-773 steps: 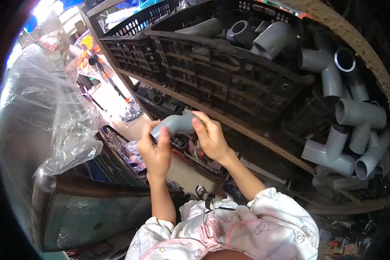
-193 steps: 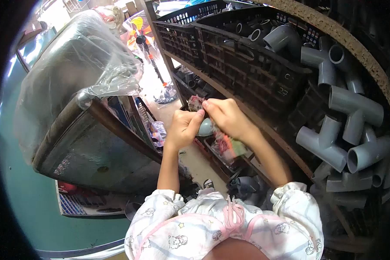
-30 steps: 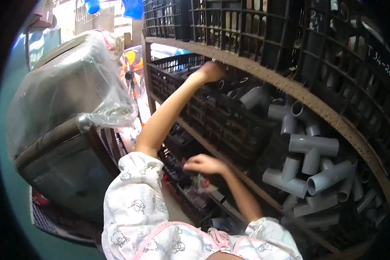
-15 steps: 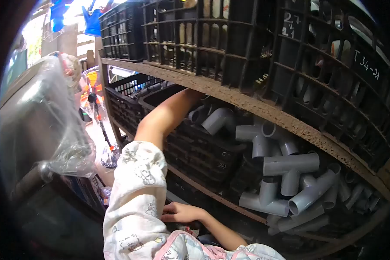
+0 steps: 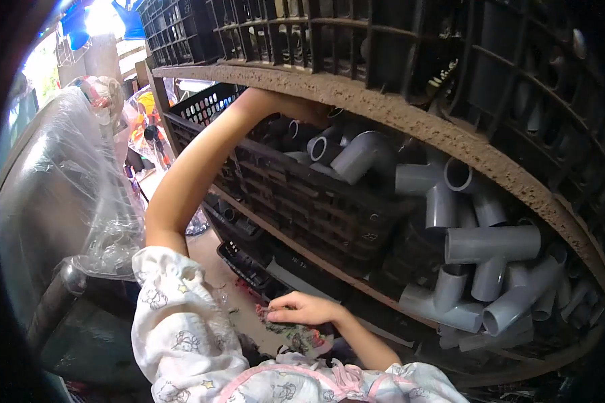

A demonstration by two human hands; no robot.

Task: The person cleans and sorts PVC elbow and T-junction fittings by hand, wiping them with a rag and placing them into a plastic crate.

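My left arm reaches under the upper shelf board into a black crate [image 5: 296,181] of grey pipe fittings. My left hand [image 5: 310,111] is in shadow beside the fittings there, its fingers hidden, so what they hold cannot be made out. A grey elbow fitting [image 5: 364,156] lies near it at the crate's edge. Low in the view, my right hand [image 5: 304,309] rests with its fingers laid out on patterned cloth [image 5: 309,338], holding nothing. To the right, grey T-shaped fittings [image 5: 493,244] are piled up.
Black crates [image 5: 356,40] stand on the upper shelf, whose rough board [image 5: 410,111] crosses above my left forearm. At the left is a bulky object under clear plastic [image 5: 60,181]. A small black basket [image 5: 243,267] sits low beneath the shelves.
The view has shifted, and my left arm now reaches further right inside the crate, with more of the forearm showing. My right hand remains low, with more of it and the cloth visible.
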